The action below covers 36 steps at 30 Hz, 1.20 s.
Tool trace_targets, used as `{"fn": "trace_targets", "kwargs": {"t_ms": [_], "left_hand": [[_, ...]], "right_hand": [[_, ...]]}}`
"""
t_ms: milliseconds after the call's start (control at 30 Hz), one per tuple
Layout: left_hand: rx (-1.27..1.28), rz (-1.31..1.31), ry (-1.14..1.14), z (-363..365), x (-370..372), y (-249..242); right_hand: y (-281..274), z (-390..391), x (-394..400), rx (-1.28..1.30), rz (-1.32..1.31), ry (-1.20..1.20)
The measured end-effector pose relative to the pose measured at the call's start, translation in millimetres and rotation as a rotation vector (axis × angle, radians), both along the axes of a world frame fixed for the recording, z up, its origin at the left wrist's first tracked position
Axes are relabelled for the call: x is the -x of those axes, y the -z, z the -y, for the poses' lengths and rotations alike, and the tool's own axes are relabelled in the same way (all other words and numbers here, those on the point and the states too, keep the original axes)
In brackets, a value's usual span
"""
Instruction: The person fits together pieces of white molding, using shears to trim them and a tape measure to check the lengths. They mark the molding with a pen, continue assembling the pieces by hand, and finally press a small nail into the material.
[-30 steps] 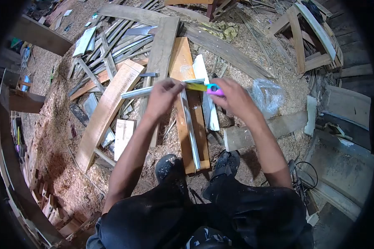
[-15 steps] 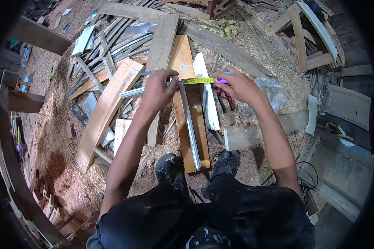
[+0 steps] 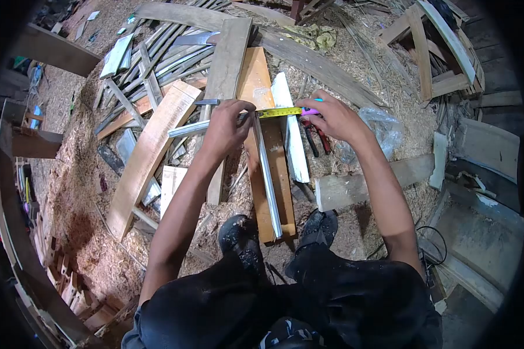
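A yellow tape measure blade [image 3: 279, 112] stretches between my hands, across an orange-brown board [image 3: 256, 78] and a white-painted wood strip [image 3: 290, 128]. My left hand [image 3: 228, 125] is closed at the blade's left end, its fingertips partly hidden. My right hand [image 3: 336, 118] grips the tape measure's pink and blue case [image 3: 310, 110]. Beneath my left hand, a pale narrow strip [image 3: 268, 168] runs down the board towards my feet. Another pale strip [image 3: 187, 129] sticks out to the left of that hand. Red-and-black handled pliers [image 3: 317, 139] lie just below my right hand.
A curved light plank [image 3: 151, 160] and a grey board [image 3: 228, 58] lie to the left, near piled thin strips [image 3: 163, 64] and a saw blade [image 3: 192, 39]. A short plank [image 3: 355, 185] and clear plastic bag [image 3: 381, 128] lie right. Wooden frames [image 3: 434, 52] stand far right, amid shavings.
My left hand has turned and shifted slightly right, and a dark flat bar beside it shows differently. The tape remains stretched between both hands, with its face now more visible.
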<state>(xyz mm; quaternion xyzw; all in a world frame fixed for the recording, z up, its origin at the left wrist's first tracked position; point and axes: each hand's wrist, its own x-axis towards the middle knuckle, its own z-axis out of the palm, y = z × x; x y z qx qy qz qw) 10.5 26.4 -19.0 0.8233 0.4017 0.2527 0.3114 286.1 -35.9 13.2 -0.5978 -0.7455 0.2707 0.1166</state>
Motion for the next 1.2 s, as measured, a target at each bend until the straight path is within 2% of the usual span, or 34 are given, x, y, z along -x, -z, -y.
{"fn": "trace_targets", "kwargs": {"t_ms": [300,500,600,1200], "left_hand": [[-0.3,-0.033,0.144,5.6,9.4,-3.6],[-0.37,-0.089,0.145,7.3,10.4,4.0],[-0.381,-0.081,0.157,5.2,10.5,7.7],[-0.379,-0.117,0.174,3.7,12.7,9.1]], "right_hand": [[4.2,-0.1,5.4,0.059,-0.001,0.015],[11.0,-1.5,2.7,0.023,0.015,-0.018],[4.4,-2.1,5.6,0.068,0.001,0.0],[8.9,1.7,8.5,-0.022,0.008,-0.012]]}}
